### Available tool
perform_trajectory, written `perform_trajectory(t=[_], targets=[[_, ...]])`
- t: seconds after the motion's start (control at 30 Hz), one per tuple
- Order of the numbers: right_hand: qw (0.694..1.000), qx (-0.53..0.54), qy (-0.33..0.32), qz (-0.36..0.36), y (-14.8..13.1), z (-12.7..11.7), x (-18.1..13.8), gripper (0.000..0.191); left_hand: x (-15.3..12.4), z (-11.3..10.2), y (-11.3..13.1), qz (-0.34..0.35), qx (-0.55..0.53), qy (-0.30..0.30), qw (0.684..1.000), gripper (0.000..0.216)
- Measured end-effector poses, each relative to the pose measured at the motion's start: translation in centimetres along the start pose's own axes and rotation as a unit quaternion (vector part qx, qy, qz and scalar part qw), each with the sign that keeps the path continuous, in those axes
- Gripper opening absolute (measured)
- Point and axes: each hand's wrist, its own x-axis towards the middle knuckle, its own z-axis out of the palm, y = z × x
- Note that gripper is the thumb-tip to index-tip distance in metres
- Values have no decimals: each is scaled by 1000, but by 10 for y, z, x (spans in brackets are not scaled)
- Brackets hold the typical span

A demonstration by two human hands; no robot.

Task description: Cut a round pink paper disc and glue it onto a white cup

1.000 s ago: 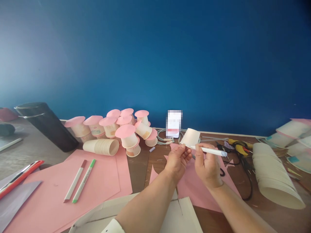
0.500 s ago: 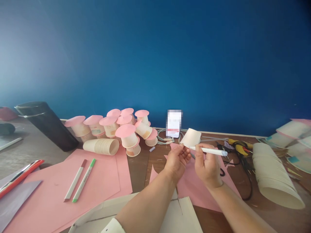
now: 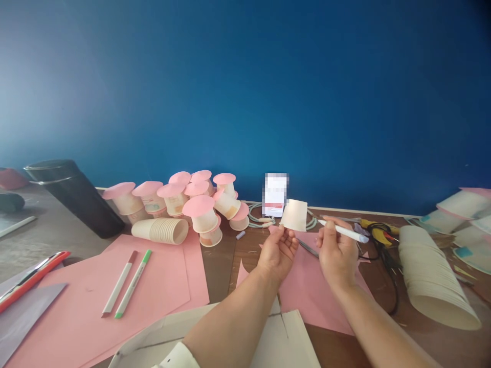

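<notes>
My left hand (image 3: 279,250) pinches the rim of a small cream paper cup (image 3: 295,215) and holds it up over the table, bottom end away from me. My right hand (image 3: 336,250) is closed round a white marker (image 3: 345,231) with a pale blue end, its tip a short way right of the cup and not touching it. Both hands hover above a cut pink paper sheet (image 3: 307,291).
Paper cups with pink round tops (image 3: 199,207) cluster at the back left, beside a lying stack of cups (image 3: 160,231). Two markers (image 3: 126,283) rest on a large pink sheet (image 3: 88,306). A glue gun (image 3: 378,232), black cable, scissors and another long cup stack (image 3: 431,276) lie right. A dark cylinder (image 3: 74,197) stands left.
My right hand has pulled the marker away to the right and slightly up from the cup. My left hand has turned the cup a little and shifted it left.
</notes>
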Motion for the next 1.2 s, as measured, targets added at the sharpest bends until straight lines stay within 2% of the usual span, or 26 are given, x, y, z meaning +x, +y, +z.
perform_trajectory(t=[0.1, 0.17, 0.37, 0.53, 0.77, 0.93, 1.0, 1.03, 1.1, 1.17, 1.2], targets=[[976, 78, 17, 200, 8, 3, 9, 28, 0, 0, 0, -9, -3, -7, 1000, 6], [961, 93, 8, 262, 13, 4, 11, 26, -1, 0, 0, -16, 7, -15, 1000, 7], [937, 143, -34, 316, 15, 7, 10, 17, -4, 2, -2, -47, 63, -25, 997, 11], [918, 214, -26, 333, 15, 9, 12, 15, -6, 3, -4, -35, 92, -30, 995, 11], [926, 196, -10, 323, 20, 10, 9, 12, -8, 2, -7, -38, 166, -94, 981, 17], [958, 119, -3, 263, 20, 6, 10, 18, -4, 0, -7, -13, 140, -64, 988, 19], [978, 75, 25, 196, 15, 0, 11, 25, -3, -1, -6, -3, 120, -51, 991, 17], [987, 49, 39, 145, 12, -3, 11, 28, -2, 0, -6, 3, 113, -44, 993, 16], [997, -51, 49, -38, 5, -8, 9, 31, -2, 0, -5, 13, 105, -35, 994, 15], [978, -111, 19, -173, -1, -10, 4, 28, -2, 1, -5, 21, 102, -34, 994, 15], [969, -123, -7, -214, -4, -10, 1, 25, -2, 1, -5, 23, 103, -37, 994, 15]])
